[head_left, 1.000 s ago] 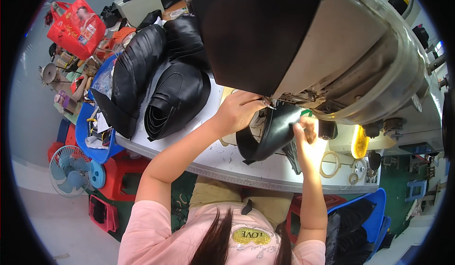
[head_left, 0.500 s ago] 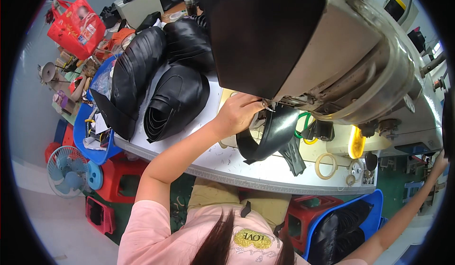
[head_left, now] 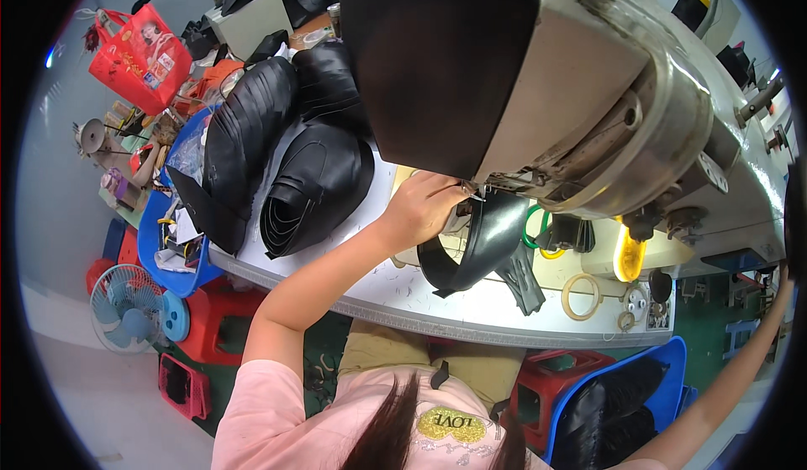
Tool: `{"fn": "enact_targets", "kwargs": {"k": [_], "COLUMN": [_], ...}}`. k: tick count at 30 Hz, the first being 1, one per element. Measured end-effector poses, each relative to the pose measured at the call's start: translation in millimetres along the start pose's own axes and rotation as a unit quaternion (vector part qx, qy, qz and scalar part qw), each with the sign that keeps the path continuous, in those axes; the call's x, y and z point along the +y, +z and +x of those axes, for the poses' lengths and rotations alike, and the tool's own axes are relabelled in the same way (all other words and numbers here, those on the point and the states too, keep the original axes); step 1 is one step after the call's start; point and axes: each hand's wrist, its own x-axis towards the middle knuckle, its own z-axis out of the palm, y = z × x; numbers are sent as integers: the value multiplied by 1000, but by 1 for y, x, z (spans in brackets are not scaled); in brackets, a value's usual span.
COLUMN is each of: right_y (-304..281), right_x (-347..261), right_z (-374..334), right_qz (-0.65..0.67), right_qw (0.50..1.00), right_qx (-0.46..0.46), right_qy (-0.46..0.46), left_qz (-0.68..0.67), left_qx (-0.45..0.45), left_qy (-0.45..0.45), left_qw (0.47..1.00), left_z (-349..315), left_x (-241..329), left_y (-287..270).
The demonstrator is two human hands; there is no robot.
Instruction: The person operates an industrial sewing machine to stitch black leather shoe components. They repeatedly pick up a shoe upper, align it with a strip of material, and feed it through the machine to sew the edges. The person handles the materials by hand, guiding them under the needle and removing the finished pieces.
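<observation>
Under the head of a large sewing machine [head_left: 622, 134], my left hand [head_left: 418, 207] is raised to the needle area. Its thumb and fingers pinch together beside small metal parts; what they grip is too small to make out. Just right of these fingers, a curved strip of glossy black leather [head_left: 479, 247] sits at the machine, its lower end bent round in a loop. My right arm reaches up along the far right, beside the machine's end. The right hand is mostly lost in the dark rim, so its fingers cannot be read.
Stacked black leather pieces [head_left: 315, 188] lie left on the white table [head_left: 395, 302]. A lit yellow lamp [head_left: 629, 253], a tape roll [head_left: 580, 296] and dark strips [head_left: 523, 277] are at right. Blue bins [head_left: 677, 361], red stools [head_left: 210, 323] and a fan [head_left: 126, 310] stand around the table.
The whole view has shifted slightly, so the machine head appears further left. My left hand stays pinched by the needle area, and the leather strip stays beside it.
</observation>
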Motion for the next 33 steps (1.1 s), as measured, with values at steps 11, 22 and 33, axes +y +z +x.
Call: {"fn": "enact_targets", "kwargs": {"k": [11,22,33], "right_y": [17,46,33], "right_x": [-177,-280,-197], "right_z": [-211,-364,-242], "right_qz": [-50,104,74], "right_qw": [983,958,970], "right_qx": [59,-99,182], "right_qy": [-166,-249,-141], "left_qz": [-1,-23,-23], "left_qx": [29,27,11], "left_qy": [-14,10,35], "left_qw": [999,999,999], "left_z": [-3,0,-6], "left_x": [2,3,14], "left_y": [4,0,-8]}}
